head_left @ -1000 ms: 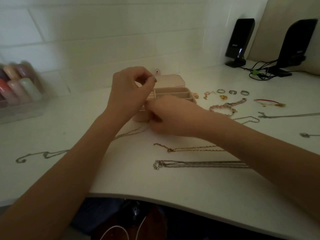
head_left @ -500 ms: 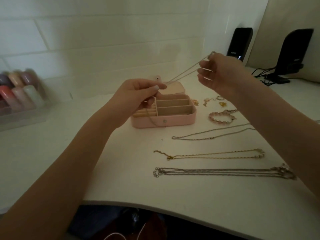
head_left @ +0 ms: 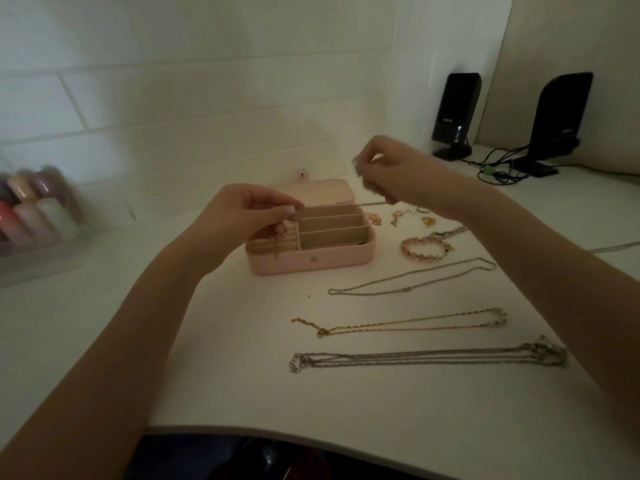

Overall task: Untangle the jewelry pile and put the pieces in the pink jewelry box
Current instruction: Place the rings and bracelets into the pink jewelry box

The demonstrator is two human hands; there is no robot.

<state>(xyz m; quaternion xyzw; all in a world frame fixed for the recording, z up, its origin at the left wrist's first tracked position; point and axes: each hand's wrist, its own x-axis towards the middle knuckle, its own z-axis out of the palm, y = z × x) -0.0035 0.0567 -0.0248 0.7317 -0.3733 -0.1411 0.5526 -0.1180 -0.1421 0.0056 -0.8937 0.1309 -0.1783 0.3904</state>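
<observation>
At the tabletop's [head_left: 86, 341] far left edge we see a clear organizer [head_left: 38, 233] of blurred, pastel bottles. Next, our left hand [head_left: 242, 220] hovers over the left end of the pink jewelry box [head_left: 332, 259], its fingers [head_left: 289, 211] pinching a thin chain [head_left: 372, 204] whose short end dangles down in front of the box's left wall. The box sits open toward the far edge, lid laid back, its dividers showing. The chain runs rightward to our right hand [head_left: 391, 174], raised above the box's right end; this hand is blurred, its fingers curled round the chain. Right of the box lie small gold pieces [head_left: 398, 216] and a pink bead bracelet [head_left: 420, 249]. Nearer the front edge, three necklaces lie stretched out apart: silver [head_left: 412, 277], gold [head_left: 398, 322], then a doubled silver one [head_left: 429, 356]. Two black speakers [head_left: 457, 112] stand at the far right corner.
</observation>
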